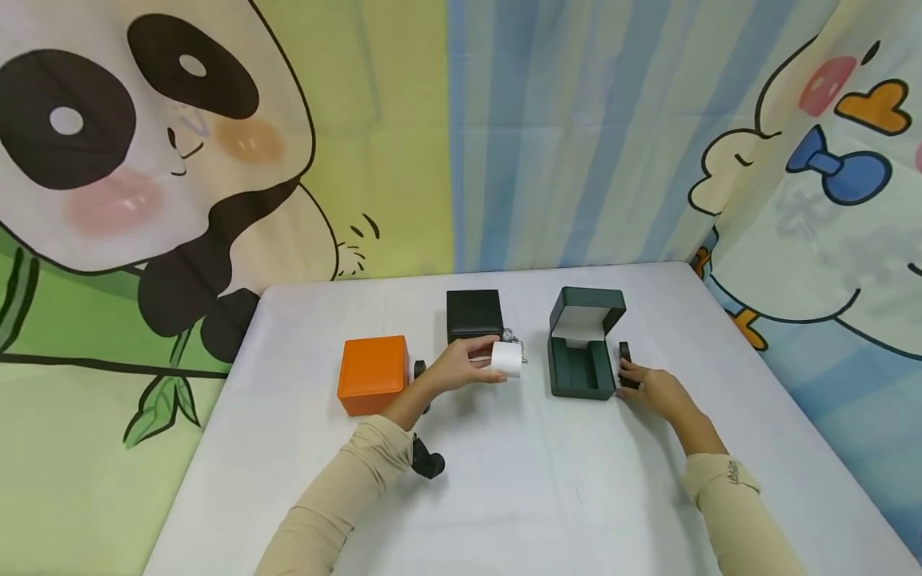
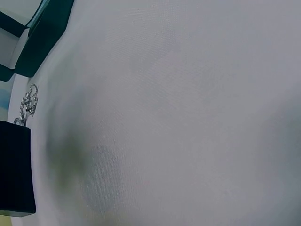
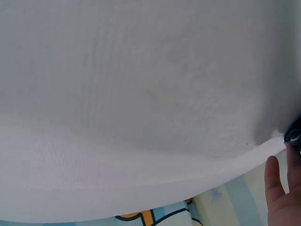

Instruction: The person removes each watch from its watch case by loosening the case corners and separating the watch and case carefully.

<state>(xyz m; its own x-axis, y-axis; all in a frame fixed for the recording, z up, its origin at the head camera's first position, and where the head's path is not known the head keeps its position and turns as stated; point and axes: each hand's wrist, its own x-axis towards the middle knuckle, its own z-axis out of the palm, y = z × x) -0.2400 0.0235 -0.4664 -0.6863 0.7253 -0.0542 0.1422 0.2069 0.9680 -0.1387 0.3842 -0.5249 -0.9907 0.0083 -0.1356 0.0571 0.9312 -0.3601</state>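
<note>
My left hand (image 1: 458, 366) pinches a white watch cushion (image 1: 506, 359) between thumb and fingers, just in front of the black box (image 1: 473, 314). A silver chain-like band (image 1: 508, 335) shows behind the cushion; the left wrist view has the same silver band (image 2: 29, 101) beside the black box (image 2: 16, 169). My right hand (image 1: 657, 390) holds a black watch (image 1: 625, 352) on the table, right of the open dark green box (image 1: 582, 370). In the right wrist view its fingers (image 3: 273, 176) are at a dark round thing (image 3: 294, 134), mostly cut off by the frame.
An orange box (image 1: 372, 374) stands left of the left hand, with a black item (image 1: 419, 369) at its right side, partly behind the wrist. Another black item (image 1: 428, 462) lies by the left sleeve. Printed curtains hang behind the white table (image 1: 533, 496).
</note>
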